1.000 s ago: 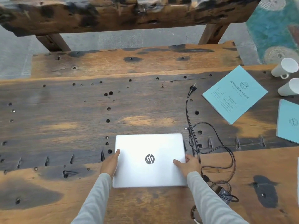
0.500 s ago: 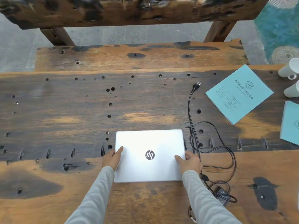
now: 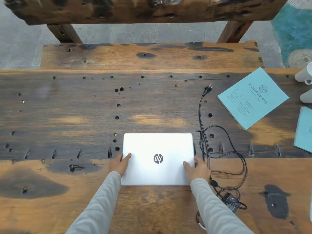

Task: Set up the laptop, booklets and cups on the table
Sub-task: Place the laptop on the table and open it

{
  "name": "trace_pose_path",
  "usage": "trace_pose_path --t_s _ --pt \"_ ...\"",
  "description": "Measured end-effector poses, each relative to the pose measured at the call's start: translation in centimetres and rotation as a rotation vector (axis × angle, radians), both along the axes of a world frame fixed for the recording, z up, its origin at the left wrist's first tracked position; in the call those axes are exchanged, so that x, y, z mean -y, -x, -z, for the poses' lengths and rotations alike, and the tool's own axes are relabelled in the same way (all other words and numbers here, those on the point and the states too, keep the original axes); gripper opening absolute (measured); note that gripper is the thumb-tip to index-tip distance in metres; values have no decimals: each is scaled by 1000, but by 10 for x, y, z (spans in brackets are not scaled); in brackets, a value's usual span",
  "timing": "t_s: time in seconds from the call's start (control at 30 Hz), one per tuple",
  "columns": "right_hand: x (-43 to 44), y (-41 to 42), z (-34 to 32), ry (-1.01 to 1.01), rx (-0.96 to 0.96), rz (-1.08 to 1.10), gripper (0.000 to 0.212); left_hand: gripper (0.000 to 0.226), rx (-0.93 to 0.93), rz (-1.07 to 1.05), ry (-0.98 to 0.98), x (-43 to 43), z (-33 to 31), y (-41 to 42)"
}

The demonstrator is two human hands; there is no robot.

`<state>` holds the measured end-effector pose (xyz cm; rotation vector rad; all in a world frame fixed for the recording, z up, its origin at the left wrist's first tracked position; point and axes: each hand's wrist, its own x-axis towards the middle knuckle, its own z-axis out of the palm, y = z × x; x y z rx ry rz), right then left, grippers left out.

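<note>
Clasping the closed laptop (image 3: 157, 159), flat on the desk (image 3: 84, 115) before me, I am wrapping left hand (image 3: 119, 163) and right hand (image 3: 199, 169) round its sides in a full grip. I am aiming for even, level pressure.

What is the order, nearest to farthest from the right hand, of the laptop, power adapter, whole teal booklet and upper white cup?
1. laptop: held by the right hand at its right edge.
2. power adapter: near side, right.
3. teal booklet: far right.
4. white cup: beyond it, at the frame edge.
</note>
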<state>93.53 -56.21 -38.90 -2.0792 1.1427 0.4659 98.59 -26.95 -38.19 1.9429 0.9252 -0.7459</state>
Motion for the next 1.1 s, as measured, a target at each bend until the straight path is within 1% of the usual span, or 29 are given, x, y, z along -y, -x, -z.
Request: trace_pose_path --t_s 0.13,0.23,0.33,0.43,0.5,0.6,0.67,0.73,0.83,0.9,0.97,1.03,1.07,1.1 --pt "-2 25 -4 -14 -81 -39 53 33 -12 47 -59 -3 -2 22" --pt "-6 44 -8 -1 -121 -72 54 35 -20 -9 -58 -8 -5 43" --pt "-6 49 -12 -58 -112 -82 53 38 -75 -49 -26 -15 -8 51" --pt "2 44 -19 -156 -127 -10 53 44 -106 -7 45 -19 -11 50" --pt "7 41 -23 -199 -155 8 52 43 -118 3 97 -20 -12 48" --pt "15 38 -28 -307 -151 95 35 42 -138 -99 201 -24 -16 45" --pt "18 35 -32 -365 -139 178 44 47 -153 -154 251 -27 -17 46" --pt "22 32 -34 -445 -118 222 56 55 -154 -154 258 -29 -18 46" --pt "28 32 -34 -671 -89 392 58 75 -158 -176 263 -28 -23 43" --pt "33 32 -35 -739 -60 472 59 78 -157 -211 285 -29 -24 42" --pt "34 32 -35 -771 -49 508 61 75 -165 -276 349 -28 -24 41" --pt "27 32 -38 -774 -45 517 51 71 -157 -322 404 -26 -27 40" --pt "20 32 -41 -749 -28 515 42 69 -145 -334 416 -24 -27 40" --pt "11 33 -43 -676 -5 503 35 68 -134 -340 421 -23 -28 40"
